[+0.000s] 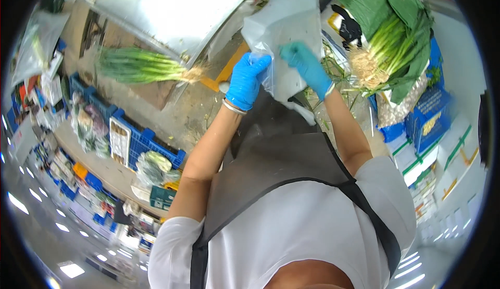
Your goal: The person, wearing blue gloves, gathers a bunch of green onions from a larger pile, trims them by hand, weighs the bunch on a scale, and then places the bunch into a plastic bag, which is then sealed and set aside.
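My left hand (247, 79), in a blue glove, is closed on the edge of a translucent plastic bag (291, 21), fingers pinched together. The bag hangs open and wrinkled in front of my dark apron. My right hand (306, 66), in a teal glove, lies over the bag's right part with its fingers bent; motion smears them, so whether they grip the film is unclear. To the left, a bunch of green onions (140, 66) lies with roots toward my left hand. A larger bunch of green onions (391, 54) rests at the right, roots toward me.
A shiny metal table (172, 8) stands at the upper left. Green wrapping (359, 2) surrounds the right-hand onions, with a blue box (429, 114) beyond. Blue crates (133, 133) with bagged vegetables line the left. Leaf scraps litter the floor (182, 117).
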